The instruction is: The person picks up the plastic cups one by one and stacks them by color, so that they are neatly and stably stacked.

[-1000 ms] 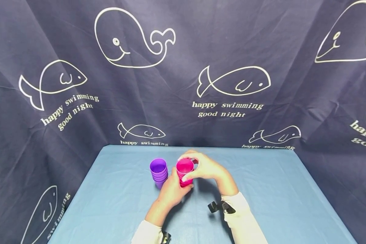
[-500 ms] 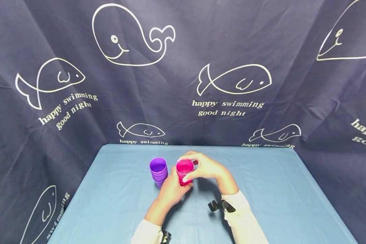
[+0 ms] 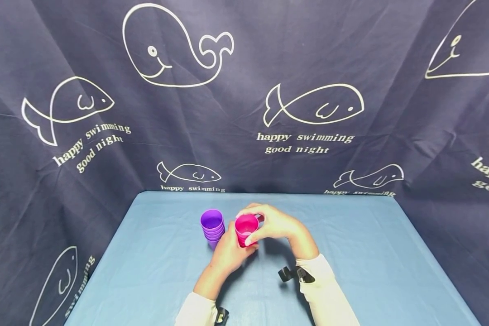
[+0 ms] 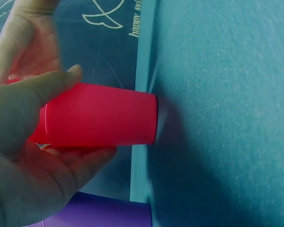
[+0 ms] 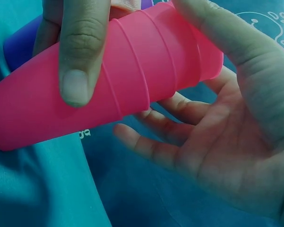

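Observation:
A stack of nested pink cups (image 3: 246, 222) stands upright on the blue-covered table, mouth up. My left hand (image 3: 229, 252) grips its lower part from the near left side, thumb and fingers on opposite sides of the wall in the left wrist view. With my right hand (image 3: 274, 223) I hold the top, thumb on the near side by the rim and fingers round the back. Several rim ridges show along the pink stack (image 5: 128, 66) in the right wrist view. Just left of my left hand stands a stack of nested purple cups (image 3: 212, 226), its lower part partly hidden.
The blue tablecloth (image 3: 362, 262) spreads out on both sides of the arms. Behind it and at the sides hangs a dark curtain (image 3: 244, 54) with white fish and whale drawings. A black wrist device (image 3: 286, 274) juts from the right sleeve.
Both hands keep their grip on the pink cups. The top pink rim has sunk slightly between them. The head view has shifted a little; the purple stack stays put.

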`<action>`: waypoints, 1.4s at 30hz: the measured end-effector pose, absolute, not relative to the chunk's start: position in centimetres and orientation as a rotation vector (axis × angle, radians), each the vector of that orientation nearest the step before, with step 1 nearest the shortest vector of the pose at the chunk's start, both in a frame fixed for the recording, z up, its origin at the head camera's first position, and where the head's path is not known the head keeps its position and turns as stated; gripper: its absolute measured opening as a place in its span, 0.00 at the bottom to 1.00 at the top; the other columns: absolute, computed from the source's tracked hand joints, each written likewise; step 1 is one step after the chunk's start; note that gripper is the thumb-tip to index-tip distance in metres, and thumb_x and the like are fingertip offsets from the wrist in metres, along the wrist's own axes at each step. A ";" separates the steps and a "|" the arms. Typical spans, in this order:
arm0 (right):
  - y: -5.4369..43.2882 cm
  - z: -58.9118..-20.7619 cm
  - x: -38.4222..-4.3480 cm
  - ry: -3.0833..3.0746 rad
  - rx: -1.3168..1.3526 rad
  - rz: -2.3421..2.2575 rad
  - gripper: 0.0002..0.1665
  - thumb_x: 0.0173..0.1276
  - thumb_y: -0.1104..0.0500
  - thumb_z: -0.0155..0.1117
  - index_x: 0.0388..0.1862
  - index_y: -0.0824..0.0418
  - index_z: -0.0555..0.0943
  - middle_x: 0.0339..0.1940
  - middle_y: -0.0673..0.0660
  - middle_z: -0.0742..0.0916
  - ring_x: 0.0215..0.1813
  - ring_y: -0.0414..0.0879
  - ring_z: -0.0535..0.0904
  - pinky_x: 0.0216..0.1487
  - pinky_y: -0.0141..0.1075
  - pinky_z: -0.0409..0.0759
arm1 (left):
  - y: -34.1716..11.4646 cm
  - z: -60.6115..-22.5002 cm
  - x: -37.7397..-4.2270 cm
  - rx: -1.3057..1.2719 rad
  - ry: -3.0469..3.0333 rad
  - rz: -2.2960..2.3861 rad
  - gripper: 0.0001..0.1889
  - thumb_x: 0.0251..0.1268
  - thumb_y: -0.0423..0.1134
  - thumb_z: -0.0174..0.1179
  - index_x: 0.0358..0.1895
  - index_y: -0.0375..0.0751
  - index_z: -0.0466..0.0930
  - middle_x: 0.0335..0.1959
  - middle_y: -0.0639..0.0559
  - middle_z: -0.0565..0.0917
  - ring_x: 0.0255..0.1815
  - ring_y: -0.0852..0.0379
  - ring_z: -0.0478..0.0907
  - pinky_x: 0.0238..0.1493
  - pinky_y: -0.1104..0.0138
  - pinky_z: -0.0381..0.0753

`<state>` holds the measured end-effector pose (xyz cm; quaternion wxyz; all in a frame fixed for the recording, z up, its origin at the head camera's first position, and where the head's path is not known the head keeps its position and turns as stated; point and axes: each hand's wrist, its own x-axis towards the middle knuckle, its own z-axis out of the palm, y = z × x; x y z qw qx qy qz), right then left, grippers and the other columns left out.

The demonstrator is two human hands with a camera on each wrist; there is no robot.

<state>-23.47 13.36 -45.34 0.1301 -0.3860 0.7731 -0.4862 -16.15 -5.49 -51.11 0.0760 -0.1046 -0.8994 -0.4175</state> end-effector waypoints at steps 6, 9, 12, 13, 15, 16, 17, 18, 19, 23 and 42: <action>13.4 -45.5 -23.6 2.214 -1.127 -1.420 0.35 0.49 0.56 0.89 0.59 0.52 0.87 0.55 0.54 0.88 0.58 0.43 0.83 0.60 0.43 0.84 | -5.5 -50.9 -16.1 -0.279 -2.714 -1.279 0.37 0.49 0.46 0.84 0.57 0.36 0.73 0.45 0.45 0.87 0.48 0.48 0.87 0.53 0.54 0.87; 13.6 -45.5 -23.5 2.214 -1.120 -1.416 0.36 0.49 0.57 0.89 0.59 0.52 0.87 0.55 0.53 0.88 0.58 0.43 0.83 0.60 0.43 0.84 | -5.5 -50.8 -16.1 -0.273 -2.728 -1.279 0.37 0.48 0.46 0.84 0.58 0.37 0.73 0.46 0.45 0.87 0.48 0.48 0.87 0.53 0.55 0.87; 13.7 -45.4 -23.4 2.226 -1.111 -1.403 0.36 0.49 0.56 0.89 0.59 0.51 0.87 0.56 0.52 0.88 0.58 0.42 0.82 0.61 0.41 0.83 | -5.6 -50.7 -16.1 -0.287 -2.730 -1.284 0.38 0.48 0.46 0.85 0.59 0.37 0.73 0.47 0.45 0.87 0.49 0.48 0.87 0.53 0.54 0.86; 13.7 -45.3 -23.4 2.228 -1.110 -1.398 0.36 0.49 0.56 0.90 0.59 0.51 0.87 0.56 0.52 0.88 0.58 0.42 0.82 0.61 0.40 0.83 | -5.6 -50.7 -16.1 -0.283 -2.734 -1.297 0.38 0.48 0.46 0.85 0.59 0.37 0.73 0.48 0.45 0.87 0.49 0.48 0.87 0.54 0.54 0.86; 13.7 -45.3 -23.2 2.226 -1.111 -1.394 0.36 0.50 0.56 0.89 0.59 0.51 0.87 0.56 0.52 0.88 0.58 0.41 0.83 0.60 0.40 0.84 | -5.6 -50.6 -16.1 -0.281 -2.741 -1.317 0.39 0.47 0.46 0.85 0.60 0.38 0.73 0.49 0.45 0.87 0.50 0.48 0.87 0.56 0.54 0.86; 13.7 -45.3 -23.2 2.223 -1.115 -1.396 0.35 0.50 0.56 0.89 0.60 0.52 0.87 0.56 0.53 0.88 0.57 0.41 0.83 0.60 0.40 0.84 | -5.7 -50.6 -16.1 -0.284 -2.743 -1.323 0.39 0.47 0.46 0.85 0.60 0.38 0.73 0.49 0.45 0.87 0.51 0.48 0.87 0.56 0.53 0.86; 13.7 -45.2 -23.2 2.219 -1.122 -1.399 0.35 0.51 0.56 0.89 0.60 0.53 0.87 0.55 0.54 0.88 0.57 0.42 0.83 0.60 0.40 0.84 | -5.7 -50.6 -16.2 -0.288 -2.744 -1.328 0.39 0.47 0.47 0.85 0.60 0.38 0.73 0.49 0.45 0.87 0.51 0.49 0.87 0.56 0.53 0.86; 13.7 -45.2 -23.1 2.213 -1.125 -1.405 0.35 0.51 0.57 0.89 0.60 0.54 0.87 0.55 0.54 0.88 0.57 0.42 0.83 0.59 0.41 0.84 | -5.8 -50.6 -16.2 -0.291 -2.746 -1.328 0.39 0.46 0.47 0.85 0.60 0.38 0.73 0.50 0.45 0.87 0.51 0.49 0.87 0.56 0.53 0.86; 13.7 -45.2 -23.1 2.212 -1.125 -1.410 0.35 0.51 0.57 0.89 0.59 0.54 0.87 0.55 0.54 0.88 0.56 0.42 0.83 0.59 0.41 0.85 | -5.8 -50.6 -16.2 -0.287 -2.748 -1.337 0.39 0.46 0.47 0.85 0.60 0.39 0.74 0.50 0.46 0.87 0.51 0.50 0.86 0.57 0.54 0.86; 13.6 -45.2 -23.1 2.213 -1.125 -1.415 0.35 0.51 0.56 0.89 0.60 0.53 0.86 0.56 0.54 0.88 0.57 0.42 0.83 0.59 0.40 0.84 | -5.9 -50.6 -16.4 -0.297 -2.739 -1.333 0.40 0.45 0.48 0.86 0.60 0.40 0.74 0.50 0.46 0.87 0.52 0.50 0.87 0.57 0.54 0.86; 13.5 -44.8 -22.8 2.257 -1.114 -1.365 0.37 0.52 0.55 0.88 0.62 0.54 0.86 0.56 0.56 0.87 0.57 0.44 0.82 0.59 0.38 0.83 | -5.7 -50.3 -16.0 -0.304 -2.675 -1.415 0.43 0.47 0.47 0.85 0.64 0.40 0.69 0.53 0.46 0.86 0.54 0.51 0.86 0.61 0.53 0.85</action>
